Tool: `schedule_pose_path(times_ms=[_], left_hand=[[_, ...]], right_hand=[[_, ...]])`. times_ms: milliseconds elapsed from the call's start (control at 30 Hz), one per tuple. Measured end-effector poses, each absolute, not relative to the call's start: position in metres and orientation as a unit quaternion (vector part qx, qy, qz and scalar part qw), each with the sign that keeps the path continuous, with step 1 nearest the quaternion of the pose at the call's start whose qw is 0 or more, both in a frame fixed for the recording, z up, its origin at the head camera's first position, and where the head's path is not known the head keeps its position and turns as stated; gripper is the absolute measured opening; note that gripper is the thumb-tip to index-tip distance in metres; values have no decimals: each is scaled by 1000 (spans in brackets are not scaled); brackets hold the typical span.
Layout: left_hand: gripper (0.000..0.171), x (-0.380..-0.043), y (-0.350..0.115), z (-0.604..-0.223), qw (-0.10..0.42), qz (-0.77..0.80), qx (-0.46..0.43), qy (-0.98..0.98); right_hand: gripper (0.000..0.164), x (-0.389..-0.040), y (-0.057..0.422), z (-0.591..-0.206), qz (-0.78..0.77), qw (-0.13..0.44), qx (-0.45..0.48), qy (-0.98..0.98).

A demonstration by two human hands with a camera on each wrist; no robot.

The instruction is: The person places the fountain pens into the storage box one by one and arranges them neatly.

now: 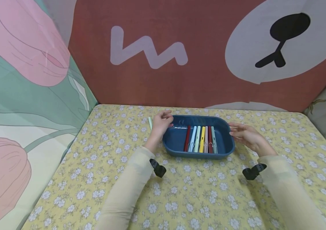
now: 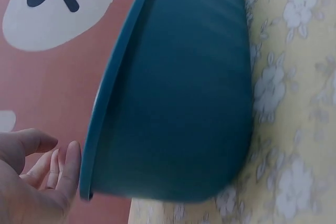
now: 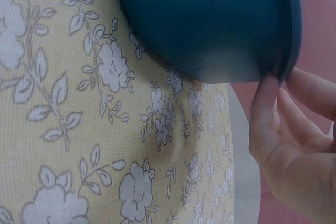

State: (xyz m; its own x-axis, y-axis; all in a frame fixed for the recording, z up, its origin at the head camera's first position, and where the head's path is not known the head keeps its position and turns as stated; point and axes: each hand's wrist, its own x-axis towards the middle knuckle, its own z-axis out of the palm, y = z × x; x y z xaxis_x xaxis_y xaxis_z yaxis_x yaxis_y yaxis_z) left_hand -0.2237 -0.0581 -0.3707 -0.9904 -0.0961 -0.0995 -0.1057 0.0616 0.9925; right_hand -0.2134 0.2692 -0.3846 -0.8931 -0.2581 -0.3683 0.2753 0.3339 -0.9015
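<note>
A dark blue oval-cornered plastic tray (image 1: 177, 153) holds a row of several pens (image 1: 202, 140) side by side: dark red, light blue, light green, yellow, pink and grey-green. My right hand (image 1: 247, 135) pinches the tray's right rim between thumb and fingers; the right wrist view shows the fingertips (image 3: 269, 85) under the rim. At the left end, my left hand (image 1: 162, 123) is beside the rim, fingers loosely bent. In the left wrist view its thumb and fingers (image 2: 68, 174) stand apart, with nothing visible between them.
A pale green pen-like stick (image 1: 150, 123) lies on the table just left of my left hand. The yellow floral tablecloth (image 1: 180, 198) covers the table. A reddish-brown printed backdrop (image 1: 151, 86) rises at the table's far edge, with another printed cloth (image 1: 50, 105) along the left.
</note>
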Motion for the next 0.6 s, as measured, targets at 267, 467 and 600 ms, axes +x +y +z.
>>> schedule_pose_path(times_ms=[267, 467, 600], left_hand=[[33, -228, -79, -377, -27, 680, -107, 725], [35, -229, -94, -385, -16, 682, -125, 720], [37, -228, -101, -389, -13, 683, -136, 717]], right_hand=[[66, -214, 270, -384, -576, 231, 5, 784], [67, -214, 271, -386, -575, 235, 4, 784], [67, -214, 271, -386, -575, 236, 3, 783]])
